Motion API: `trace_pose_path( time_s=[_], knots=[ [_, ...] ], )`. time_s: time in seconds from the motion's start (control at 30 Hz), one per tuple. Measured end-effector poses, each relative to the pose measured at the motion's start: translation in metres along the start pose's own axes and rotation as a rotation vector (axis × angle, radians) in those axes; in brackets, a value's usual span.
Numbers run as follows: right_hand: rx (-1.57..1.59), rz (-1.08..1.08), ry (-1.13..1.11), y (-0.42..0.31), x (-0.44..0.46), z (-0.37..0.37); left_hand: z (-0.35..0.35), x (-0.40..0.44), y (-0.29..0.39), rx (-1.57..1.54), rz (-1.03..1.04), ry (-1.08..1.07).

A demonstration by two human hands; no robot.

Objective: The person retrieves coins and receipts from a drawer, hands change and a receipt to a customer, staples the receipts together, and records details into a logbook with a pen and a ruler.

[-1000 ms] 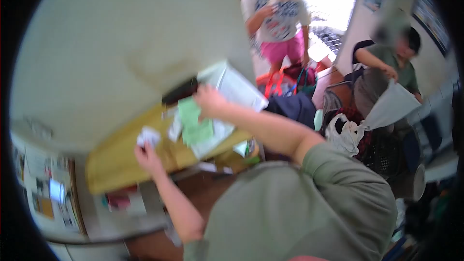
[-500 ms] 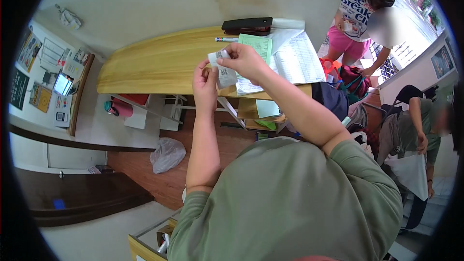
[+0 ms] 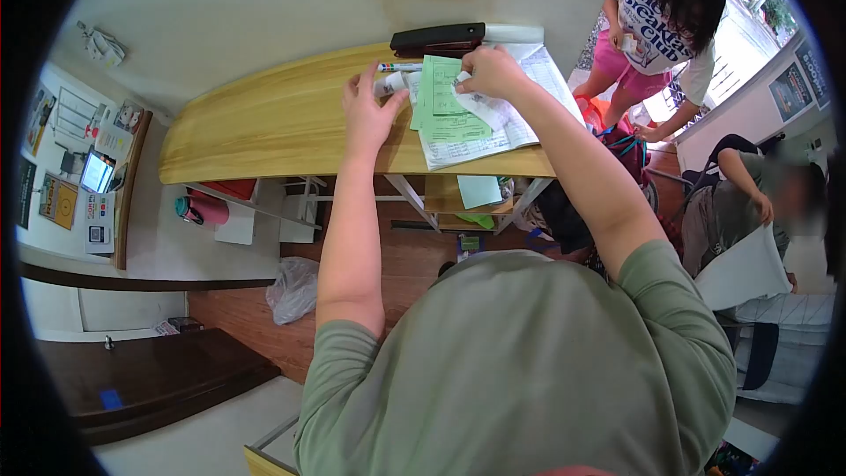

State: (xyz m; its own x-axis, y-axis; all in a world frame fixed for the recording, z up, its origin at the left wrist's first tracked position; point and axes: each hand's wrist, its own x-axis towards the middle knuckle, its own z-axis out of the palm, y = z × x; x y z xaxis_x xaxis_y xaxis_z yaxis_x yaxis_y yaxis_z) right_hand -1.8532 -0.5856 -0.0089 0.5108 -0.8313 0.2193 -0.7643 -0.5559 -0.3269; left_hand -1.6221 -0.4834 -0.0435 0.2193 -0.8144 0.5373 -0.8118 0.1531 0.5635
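My left hand [image 3: 368,115] is over the table, thumb and fingertips around a small white paper roll [image 3: 389,85] with dark print. My right hand [image 3: 493,73] pinches a white paper strip [image 3: 483,107], which hangs over the green slips [image 3: 441,119] and an open notebook [image 3: 545,79] with handwritten pages. The green slips lie between my two hands, on the notebook's left side. A marker [image 3: 401,67] lies just beyond the roll. Behind my right hand sits a long black stapler [image 3: 438,37] against the wall.
The wooden tabletop [image 3: 256,128] stretches left. Below it are a shelf [image 3: 445,196] and a pink tumbler [image 3: 209,210]. A plastic bag [image 3: 293,289] lies on the floor. One person [image 3: 661,26] stands at the right by bags; another person [image 3: 740,203] holds white material.
My hands have moved apart: the right went rightward over the green slips with a paper strip, while the left stayed near the roll. The view shifted slightly.
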Motion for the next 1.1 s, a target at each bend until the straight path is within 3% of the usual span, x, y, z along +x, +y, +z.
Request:
trace_pose_path(
  time_s=[0.03, 0.13, 0.23, 0.33, 0.4, 0.47, 0.53, 0.57, 0.6, 0.63, 0.67, 0.77, 0.87, 0.93, 1.03, 1.1],
  knots=[
    [-0.089, -0.038, 0.046, -0.001, -0.001, 0.001, 0.001, 0.0, 0.001, 0.032, 0.037, 0.032],
    [-0.035, -0.089, 0.076, 0.002, 0.002, -0.003, 0.006, 0.004, -0.007, -0.041, 0.037, -0.2],
    [0.332, -0.011, -0.004, 0.011, 0.003, -0.026, -0.004, 0.006, 0.003, -0.277, -0.245, -0.119],
    [0.675, 0.159, 0.12, 0.023, -0.023, -0.053, -0.014, 0.002, -0.009, -0.529, -0.107, 0.268],
    [1.029, 0.24, 0.233, 0.03, -0.039, -0.066, -0.032, -0.013, 0.019, -0.849, -0.243, 0.423],
    [1.517, 0.252, 0.373, 0.036, -0.06, -0.068, -0.049, -0.035, 0.041, -0.886, -0.304, 0.279],
    [1.697, 0.248, 0.539, 0.038, -0.077, -0.063, -0.039, -0.062, 0.053, -1.194, -0.42, -0.019],
    [1.787, 0.246, 0.623, 0.035, -0.085, -0.059, -0.023, -0.069, 0.065, -1.154, -0.399, -0.11],
    [1.839, 0.272, 0.638, 0.028, -0.096, -0.055, -0.018, -0.073, 0.096, -1.185, -0.558, -0.3],
    [1.884, 0.285, 0.647, 0.019, -0.105, -0.052, -0.007, -0.074, 0.121, -1.145, -0.55, -0.397],
    [1.905, 0.302, 0.63, 0.011, -0.115, -0.046, 0.003, -0.073, 0.147, -1.034, -0.419, -0.413],
    [1.878, 0.41, 0.503, -0.007, -0.152, -0.037, 0.024, -0.064, 0.174, -1.078, -0.458, -0.165],
    [1.633, 0.473, 0.383, 0.009, -0.168, -0.041, 0.034, -0.043, 0.16, -1.23, -0.682, 0.015],
    [1.379, 0.415, 0.353, 0.038, -0.17, -0.043, 0.025, -0.031, 0.149, -1.261, -0.711, -0.01],
    [1.458, 0.396, 0.22, 0.056, -0.171, -0.073, 0.011, -0.011, 0.129, -1.256, -0.609, -0.144],
    [1.383, 0.272, 0.163, 0.049, -0.169, -0.095, 0.003, -0.001, 0.133, -1.225, -0.568, -0.311]
  ],
)
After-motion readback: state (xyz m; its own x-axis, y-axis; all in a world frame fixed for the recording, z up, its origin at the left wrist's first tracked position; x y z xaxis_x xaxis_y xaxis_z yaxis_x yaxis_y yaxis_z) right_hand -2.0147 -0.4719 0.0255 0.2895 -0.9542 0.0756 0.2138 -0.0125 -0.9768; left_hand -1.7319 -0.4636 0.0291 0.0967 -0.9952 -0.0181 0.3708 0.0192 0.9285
